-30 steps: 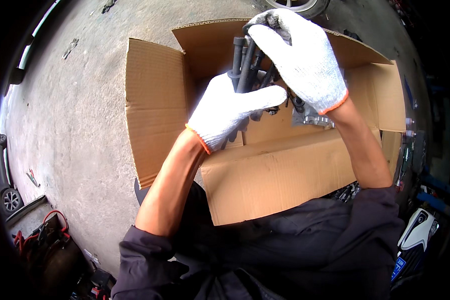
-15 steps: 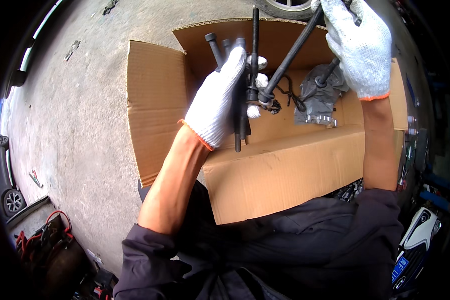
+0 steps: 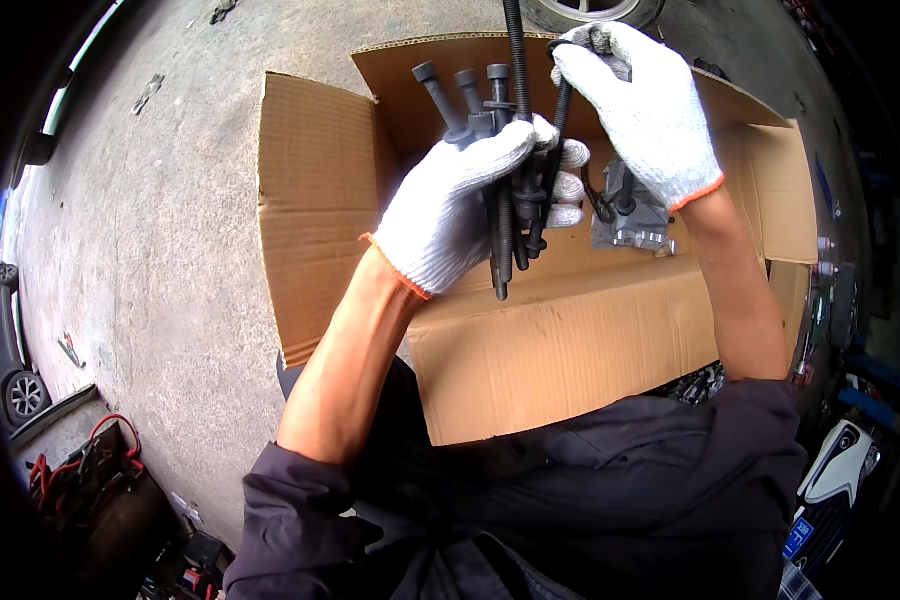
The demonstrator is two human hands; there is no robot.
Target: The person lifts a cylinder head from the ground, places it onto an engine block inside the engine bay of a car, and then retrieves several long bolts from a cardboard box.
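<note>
My left hand (image 3: 450, 190), in a white knit glove with an orange cuff, is closed round a bundle of long black bolts (image 3: 505, 235). Several bolt heads stick up above the thumb, and threaded shanks point up and down. Pinched in the fingertips of my gloved right hand (image 3: 645, 105) is the upper end of one long black bolt (image 3: 563, 105); its lower end lies against the left hand's fingers. Below the right palm a second dark rod (image 3: 625, 190) shows; its upper part is hidden by that hand. Both hands are over an open cardboard box (image 3: 570, 340).
Inside the box lie a grey plastic bag (image 3: 635, 220), small silver metal parts (image 3: 645, 240) and a dark chain-like piece (image 3: 600, 205). Box flaps stand out on all sides. A wheel (image 3: 590, 12) is beyond; red cables (image 3: 120, 430) lie at lower left.
My right hand has moved down and left, bringing its bolt's tilted shank nearly upright beside the bundle. The bolts in my left hand have shifted slightly.
</note>
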